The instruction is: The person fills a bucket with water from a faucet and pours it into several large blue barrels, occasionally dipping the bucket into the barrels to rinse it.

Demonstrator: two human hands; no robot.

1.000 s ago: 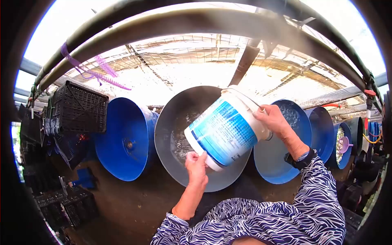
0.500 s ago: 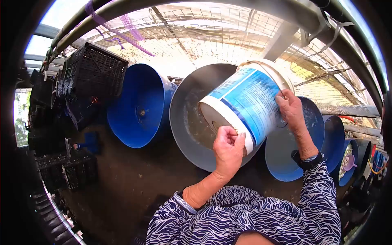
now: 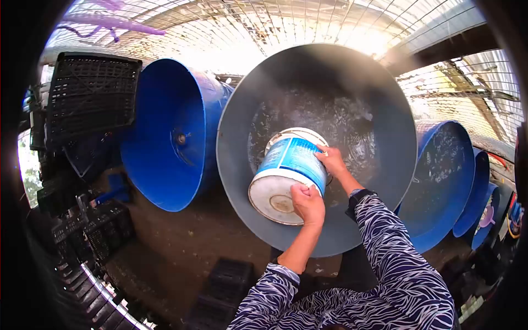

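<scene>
A white bucket (image 3: 291,157) with a blue printed label lies tipped on its side over the large grey tub (image 3: 242,181). Its mouth faces away from me and its base is turned towards me. My left hand (image 3: 309,204) is closed on the bottom edge of the bucket. Near the rim, on the right side, my right hand (image 3: 331,160) grips the bucket. Rippling water (image 3: 352,132) shows in the tub beyond the bucket. The bucket's inside is hidden from me.
A blue tub (image 3: 159,143) stands to the left, below a black plastic crate (image 3: 91,96). Another blue tub (image 3: 445,187), holding water, stands to the right with more tubs behind it. Wire mesh (image 3: 308,22) runs along the back. Black crates (image 3: 225,280) rest on the dark floor.
The bucket has gone down and to the left, into the mouth of the grey tub, with both hands still on it. My view has shifted, so the grey tub looks larger.
</scene>
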